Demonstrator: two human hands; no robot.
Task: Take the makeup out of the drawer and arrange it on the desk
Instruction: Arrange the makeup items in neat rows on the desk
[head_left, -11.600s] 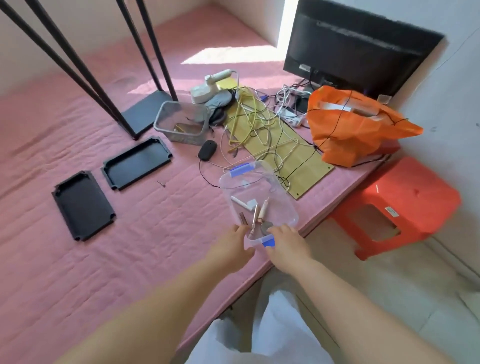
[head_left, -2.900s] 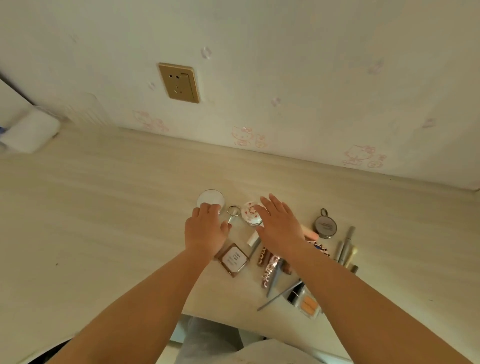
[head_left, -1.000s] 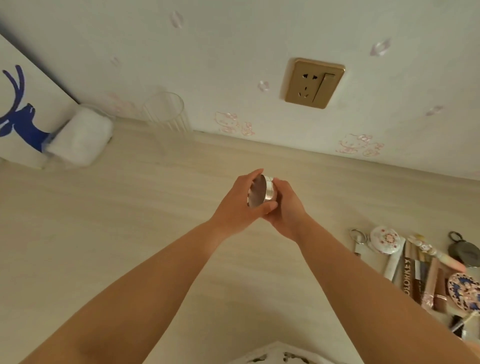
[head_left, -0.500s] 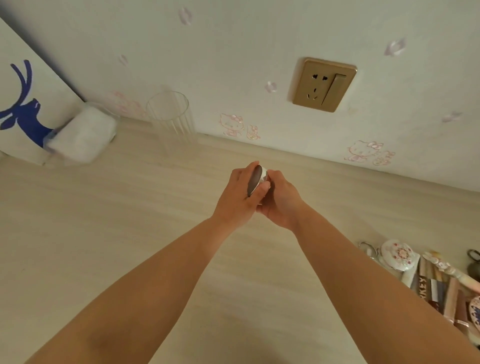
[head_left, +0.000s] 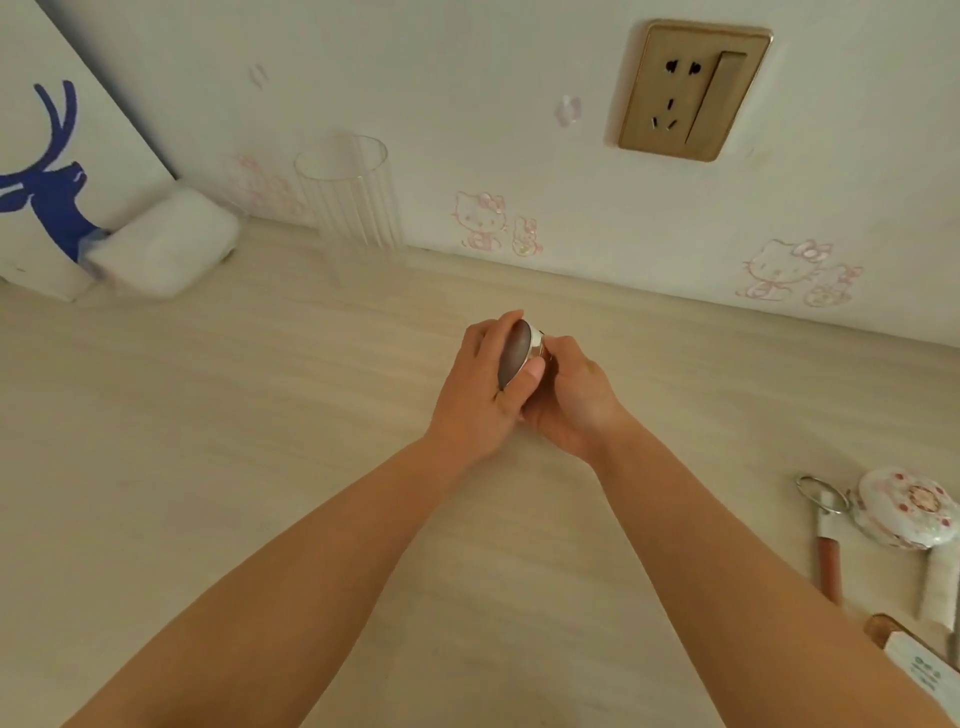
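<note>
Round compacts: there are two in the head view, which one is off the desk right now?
The plain silver-rimmed compact, gripped on edge between the left hand and right hand. The flower-patterned white compact lies flat on the desk at the right edge.

Round compact (head_left: 519, 353) gripped on edge.
Dark mirrored face toward the left palm, silver rim under the right fingers.

Two hands (head_left: 480, 395) (head_left: 574, 400), one round compact (head_left: 517, 353), one glass (head_left: 349, 195), one socket (head_left: 691, 88).

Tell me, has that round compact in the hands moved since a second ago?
Yes. The compact, gripped by the left hand and right hand, sits nearer the wall's base, judged against the socket and the glass.
</note>
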